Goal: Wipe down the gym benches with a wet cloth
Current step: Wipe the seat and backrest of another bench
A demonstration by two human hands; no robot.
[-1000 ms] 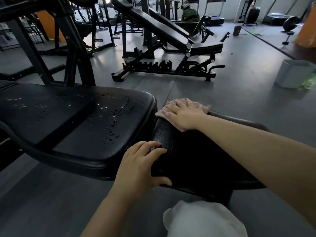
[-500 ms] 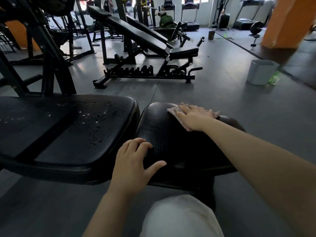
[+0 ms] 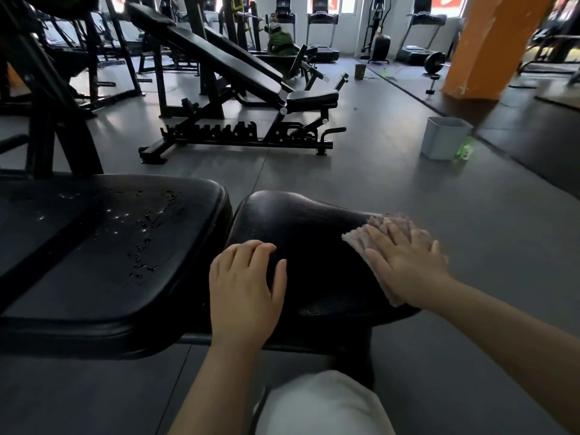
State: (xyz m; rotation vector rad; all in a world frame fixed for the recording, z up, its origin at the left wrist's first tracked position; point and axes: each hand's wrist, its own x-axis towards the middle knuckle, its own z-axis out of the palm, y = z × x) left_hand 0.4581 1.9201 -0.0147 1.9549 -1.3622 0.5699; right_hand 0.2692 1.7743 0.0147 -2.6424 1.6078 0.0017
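Observation:
A black gym bench fills the lower half of the view: a wide back pad point(image 3: 103, 249) on the left, beaded with water drops, and a smaller seat pad point(image 3: 310, 227) to its right. My right hand point(image 3: 405, 262) lies flat on a pink cloth point(image 3: 357, 238), pressing it onto the right side of the seat pad. Only the cloth's edges show around the fingers. My left hand point(image 3: 244, 287) rests palm down on the seat pad's near left edge, fingers spread, holding nothing.
A second black incline bench point(image 3: 238, 76) stands on the grey floor behind. A pale grey bucket point(image 3: 444, 138) with a green bottle point(image 3: 464, 149) beside it sits at right. An orange pillar point(image 3: 489, 45) rises at the far right. My white-clad knee point(image 3: 320, 403) is below the seat.
My right hand has slid the cloth from the seat pad's far left part across to its right side and nearer me. The left hand has stayed on the near edge.

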